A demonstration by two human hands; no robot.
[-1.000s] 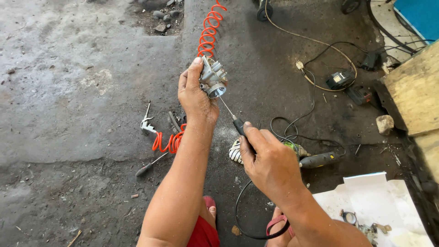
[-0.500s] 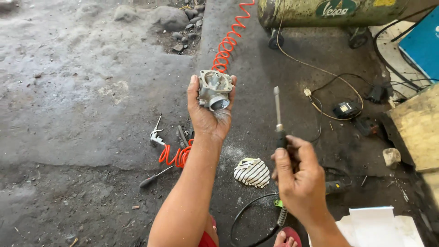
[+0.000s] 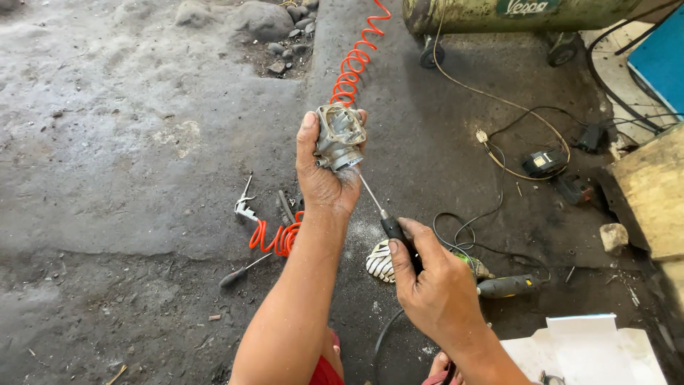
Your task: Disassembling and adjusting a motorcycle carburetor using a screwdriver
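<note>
Left hand (image 3: 324, 175) raised over the floor (image 3: 128, 142), fingers wrapped around a grey metal part (image 3: 339, 137), thumb on its left side, fingertips on the right edge. Part sits upright in the palm, open cavity facing the camera.

Right hand (image 3: 434, 285) lower and to the right, closed in a fist around the black handle of a screwdriver (image 3: 388, 222). Thin metal shaft runs up-left from the handle; tip meets the underside of the part, exact contact point hidden by the left palm.

An orange coiled hose (image 3: 349, 71) runs along the floor behind the left hand, passes behind the wrist and shows again lower left, just beside an air blow gun (image 3: 244, 203). A second screwdriver (image 3: 239, 273) lies on the floor below the hose. A striped cloth (image 3: 381, 260) lies just left of the right hand. A green power tool (image 3: 502, 285) lies right of that hand, black cables looped around it. A green tank on wheels (image 3: 499, 14) stands at the top edge. White cardboard (image 3: 584, 349) in the bottom right corner, a wooden board (image 3: 652, 192) at the right edge. Stones (image 3: 263, 21) at top left.
</note>
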